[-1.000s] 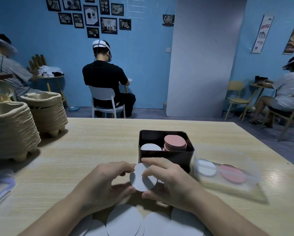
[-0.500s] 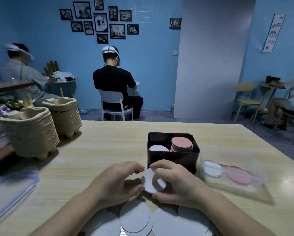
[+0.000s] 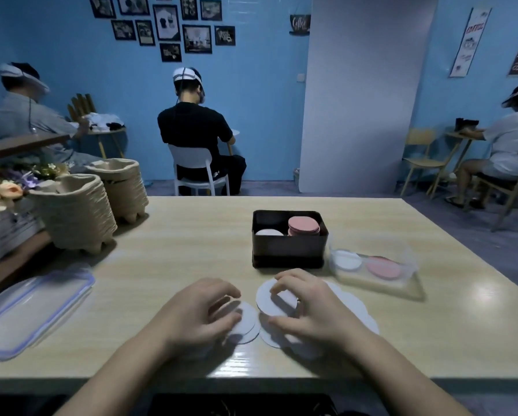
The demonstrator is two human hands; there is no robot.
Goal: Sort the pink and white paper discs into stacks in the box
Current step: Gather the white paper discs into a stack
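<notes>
Pale wood-grain tabletop [image 3: 176, 235], blue-walled room behind; right hand [image 3: 314, 310] pinches one round white paper disc [image 3: 266, 300] between curled fingers and thumb, disc tilted up off the table; left hand [image 3: 194, 310] curls over loose white paper discs [image 3: 245, 325] just beside it, grip or mere touch cannot be told; black rectangular box [image 3: 287, 250] just beyond both hands holds low white stack [image 3: 269, 232] at left, taller pink stack [image 3: 303, 226] at right; clear plastic tub [image 3: 410, 262] right of box contains one white and one pink disc.
</notes>
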